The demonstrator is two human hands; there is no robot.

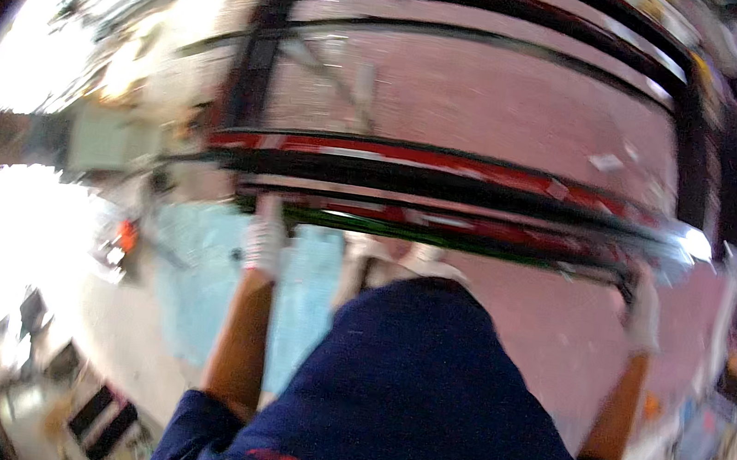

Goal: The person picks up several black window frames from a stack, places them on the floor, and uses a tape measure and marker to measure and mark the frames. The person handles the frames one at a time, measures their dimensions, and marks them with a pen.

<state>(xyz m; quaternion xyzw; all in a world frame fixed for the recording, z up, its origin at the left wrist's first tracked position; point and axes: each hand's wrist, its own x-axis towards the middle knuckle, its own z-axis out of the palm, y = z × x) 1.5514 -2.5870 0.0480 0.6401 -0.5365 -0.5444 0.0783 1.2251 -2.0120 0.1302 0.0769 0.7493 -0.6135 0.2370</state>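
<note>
A long dark bar point(443, 231) with red and green along its length spans the space in front of my body, blurred by motion. My left hand point(266, 240), in a white glove, is closed around its left end. At the other end my right hand point(643, 315), gloved in white too, grips the bar; its fingers are partly hidden behind it. Just beyond, roughly parallel, runs a black beam point(449, 187) with a red strip point(434, 159) on its far side. This beam belongs to a large black frame point(254, 75) with several crosspieces.
Pink floor point(497, 98) shows through the frame, with scraps of white on it. A light-blue floor patch point(195, 272) lies left of my body. Blurred clutter lines both sides, including an orange item point(126, 235) at the left. A bright light glares near the beam's right end.
</note>
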